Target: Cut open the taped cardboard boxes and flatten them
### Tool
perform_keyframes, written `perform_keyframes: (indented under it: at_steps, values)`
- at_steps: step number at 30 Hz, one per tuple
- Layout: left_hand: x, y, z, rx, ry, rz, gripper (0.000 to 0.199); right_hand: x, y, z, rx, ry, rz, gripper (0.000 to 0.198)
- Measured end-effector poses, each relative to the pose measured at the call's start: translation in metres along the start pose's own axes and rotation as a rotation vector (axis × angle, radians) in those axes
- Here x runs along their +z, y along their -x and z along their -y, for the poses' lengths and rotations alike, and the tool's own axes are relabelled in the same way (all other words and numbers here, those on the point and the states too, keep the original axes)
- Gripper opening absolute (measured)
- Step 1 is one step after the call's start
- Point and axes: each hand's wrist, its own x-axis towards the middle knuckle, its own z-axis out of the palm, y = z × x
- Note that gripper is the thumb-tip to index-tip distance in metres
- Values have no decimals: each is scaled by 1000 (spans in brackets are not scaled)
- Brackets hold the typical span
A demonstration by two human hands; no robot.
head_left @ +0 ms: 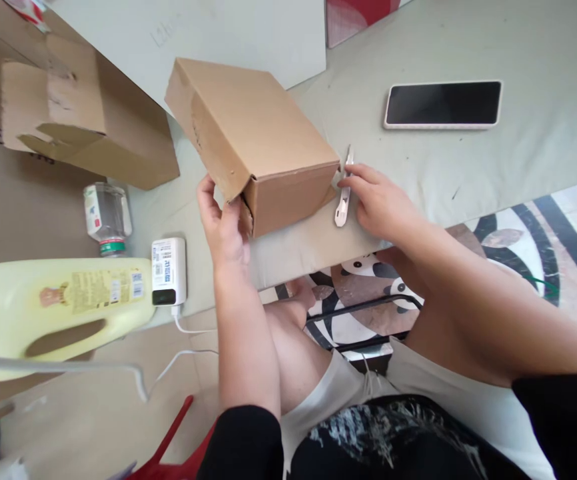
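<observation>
Black shirt (388, 437) below, our left hand (224, 227) pinches box (263, 127), probably steadying. Can't tell if right hand (382, 203) grips cutter (342, 209); next needs care.

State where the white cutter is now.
In the head view, the white cutter is just right of centre, beside the cardboard box, at the fingers of the right hand.

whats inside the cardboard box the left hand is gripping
Its contents can't be made out. The cardboard box shows only a dark gap at the corner beside the left hand; its top and side cover the rest.
</observation>
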Motion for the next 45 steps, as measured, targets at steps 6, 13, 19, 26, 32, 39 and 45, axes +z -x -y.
perform_keyframes:
  at_steps: [6, 13, 19, 26, 32, 39, 45]
  values:
    - [3, -1, 1, -138, 12, -49, 56, 0, -4, 6, -12, -52, 7, 55]
    - [8, 5, -2, -261, -7, -75, 68, 2, -7, 15, -56, -147, -41, 45]
    - [13, 8, -2, -224, -14, -8, 64, 2, -5, 18, 51, -261, -66, 28]
    - [13, 7, -5, -305, 24, -40, 49, -1, -2, 22, 93, -662, -41, 43]
    - [14, 3, -1, -184, 73, -132, 45, 3, -5, 22, 159, -755, -143, 33]
    - [8, -1, -10, -82, 197, -301, 28, 7, -3, 15, 198, -630, -180, 43]
    - [5, 2, -22, -176, 242, -222, 42, 4, -5, 19, 136, -681, -194, 55]
